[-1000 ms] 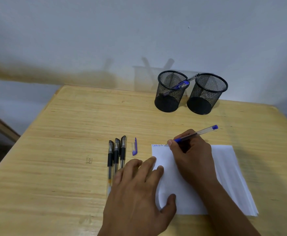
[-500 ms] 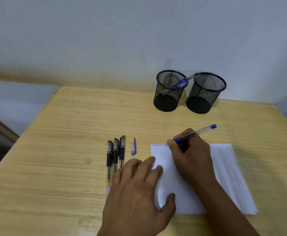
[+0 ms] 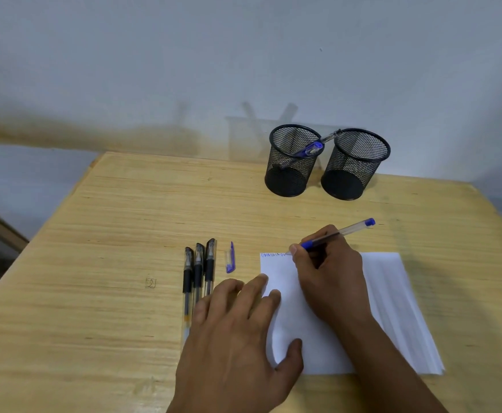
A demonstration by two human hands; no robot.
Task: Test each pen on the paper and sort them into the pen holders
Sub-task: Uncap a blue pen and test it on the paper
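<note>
A line of small blue handwriting runs along the top edge of the paper [image 3: 327,329], starting at its left corner; the letters are too small to read. A faint square mark [image 3: 150,282] on the table [image 3: 100,239] is also illegible.

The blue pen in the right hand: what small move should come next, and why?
Probably lift the blue pen off the paper and reach for its cap. Blue writing already shows at the sheet's top edge, so the pen seems to work, and the cap lies loose beside the three black pens.
</note>
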